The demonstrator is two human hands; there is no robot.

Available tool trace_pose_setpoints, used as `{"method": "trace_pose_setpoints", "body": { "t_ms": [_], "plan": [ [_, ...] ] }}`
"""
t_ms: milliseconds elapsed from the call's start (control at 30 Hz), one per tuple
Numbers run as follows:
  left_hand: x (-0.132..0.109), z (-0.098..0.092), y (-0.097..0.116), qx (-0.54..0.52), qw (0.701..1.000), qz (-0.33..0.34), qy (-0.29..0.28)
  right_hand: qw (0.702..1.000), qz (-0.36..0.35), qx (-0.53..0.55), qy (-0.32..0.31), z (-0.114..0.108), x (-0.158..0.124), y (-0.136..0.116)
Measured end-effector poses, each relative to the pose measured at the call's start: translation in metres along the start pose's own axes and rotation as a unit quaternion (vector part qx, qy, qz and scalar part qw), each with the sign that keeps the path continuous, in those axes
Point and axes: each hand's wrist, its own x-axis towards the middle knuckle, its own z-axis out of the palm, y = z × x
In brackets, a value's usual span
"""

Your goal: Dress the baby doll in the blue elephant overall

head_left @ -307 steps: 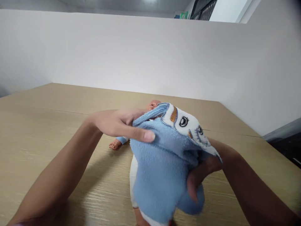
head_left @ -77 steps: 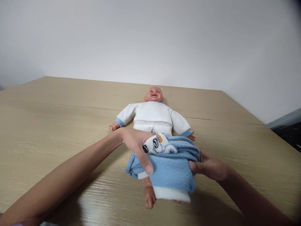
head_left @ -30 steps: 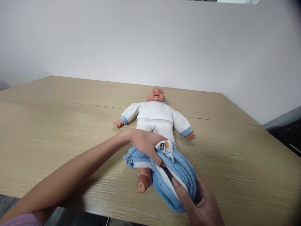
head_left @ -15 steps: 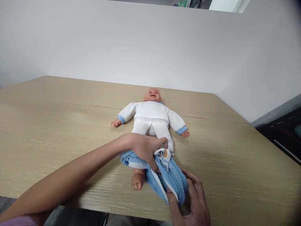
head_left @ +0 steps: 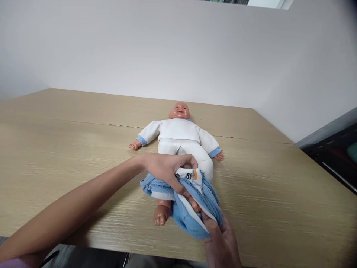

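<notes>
**Toes point(head_left: 194, 205) peek out of the blue garment point(head_left: 208, 195)!**

At left, a bare foot point(head_left: 161, 216) pokes from one white-trimmed opening; the left hand point(head_left: 164, 167) clamps the garment's upper edge. Mid-picture, the doll point(head_left: 180, 129) lies face-up on the tabletop point(head_left: 83, 149), garment around its lower legs. Rightmost, the right hand point(head_left: 221, 242) pinches the other opening!

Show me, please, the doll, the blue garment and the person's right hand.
Doll point(head_left: 179, 130): head view, on its clothed torso.
Blue garment point(head_left: 185, 219): head view, on the lower blue cloth.
Right hand point(head_left: 221, 238): head view, on the middle of the hand.
</notes>
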Motion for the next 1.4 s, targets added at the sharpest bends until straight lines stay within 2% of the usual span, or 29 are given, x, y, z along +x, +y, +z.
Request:
{"method": "trace_pose_setpoints", "body": {
  "t_ms": [133, 233, 333, 533, 700, 833, 933, 1000, 1100, 1267, 1333, 1400],
  "plan": [
    [-0.002, 0.001, -0.003, 0.005, 1.000, -0.002, 0.004, 0.997, 0.001, -0.044, 0.059, 0.005, 0.006, -0.003],
    [-0.005, 0.002, -0.003, 0.024, 0.999, -0.004, 0.025, 0.996, -0.010, -0.073, 0.049, 0.002, 0.012, -0.004],
    [-0.006, 0.002, -0.003, 0.033, 0.998, 0.019, 0.040, 0.997, -0.009, -0.076, 0.003, -0.006, 0.024, -0.009],
    [-0.007, 0.000, 0.001, 0.069, 0.993, 0.068, 0.069, 0.991, -0.099, -0.018, -0.086, -0.020, 0.054, -0.038],
    [-0.009, -0.005, -0.005, 0.011, 0.993, 0.108, 0.048, 0.979, -0.074, -0.037, -0.187, -0.032, 0.076, -0.055],
    [-0.011, -0.006, -0.017, 0.010, 0.991, 0.113, 0.070, 0.935, -0.075, -0.137, -0.319, -0.049, 0.102, -0.074],
    [-0.011, -0.008, -0.022, 0.010, 0.993, 0.107, 0.055, 0.880, -0.082, -0.226, -0.410, -0.054, 0.124, -0.093],
    [-0.011, -0.008, -0.023, 0.009, 0.994, 0.102, 0.043, 0.852, -0.085, -0.256, -0.448, -0.051, 0.138, -0.102],
    [-0.010, -0.007, -0.021, 0.033, 0.993, 0.101, 0.059, 0.834, -0.104, -0.272, -0.468, -0.048, 0.156, -0.108],
    [-0.014, 0.002, -0.016, 0.174, 0.970, 0.088, 0.145, 0.815, -0.124, -0.269, -0.498, -0.053, 0.173, -0.109],
    [-0.022, 0.004, -0.013, 0.239, 0.950, 0.094, 0.179, 0.818, -0.134, -0.233, -0.508, -0.054, 0.177, -0.109],
    [-0.036, 0.004, -0.011, 0.298, 0.930, 0.086, 0.197, 0.847, -0.152, -0.167, -0.482, -0.052, 0.180, -0.108]
  ]
}}
